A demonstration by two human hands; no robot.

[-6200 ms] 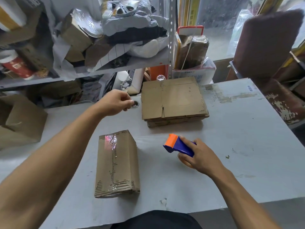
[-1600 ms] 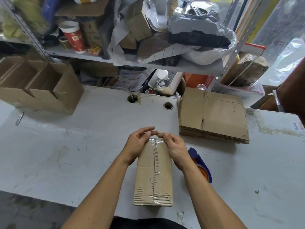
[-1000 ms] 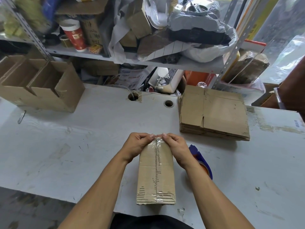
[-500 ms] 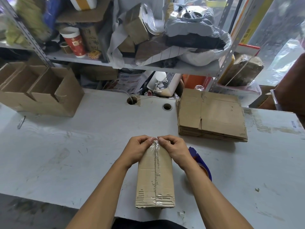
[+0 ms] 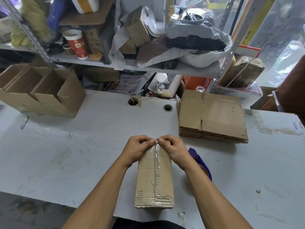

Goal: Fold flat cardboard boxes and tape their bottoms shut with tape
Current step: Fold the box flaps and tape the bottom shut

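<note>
A folded brown cardboard box (image 5: pixel 155 179) stands on the grey table (image 5: pixel 82 154) in front of me, its taped bottom facing up with clear tape along the centre seam. My left hand (image 5: pixel 137 149) and my right hand (image 5: pixel 172 149) curl over the box's far end, thumbs meeting at the seam and pressing the tape end (image 5: pixel 156 145) down over the edge. A blue and orange tape dispenser (image 5: pixel 200 162) lies on the table just right of the box, partly hidden by my right forearm. A stack of flat cardboard boxes (image 5: pixel 212 116) lies at the back right.
Several assembled open boxes (image 5: pixel 42 91) stand at the back left. Two cable holes (image 5: pixel 168 107) pierce the table near its rear edge. A cluttered metal shelf (image 5: pixel 132 66) rises behind the table. A small metal blade (image 5: pixel 24 123) lies at the far left.
Earlier my right hand held the dispenser and the left was raised. Both hands then came to the box's far end; over the last second they have curled tighter over the tape there.
</note>
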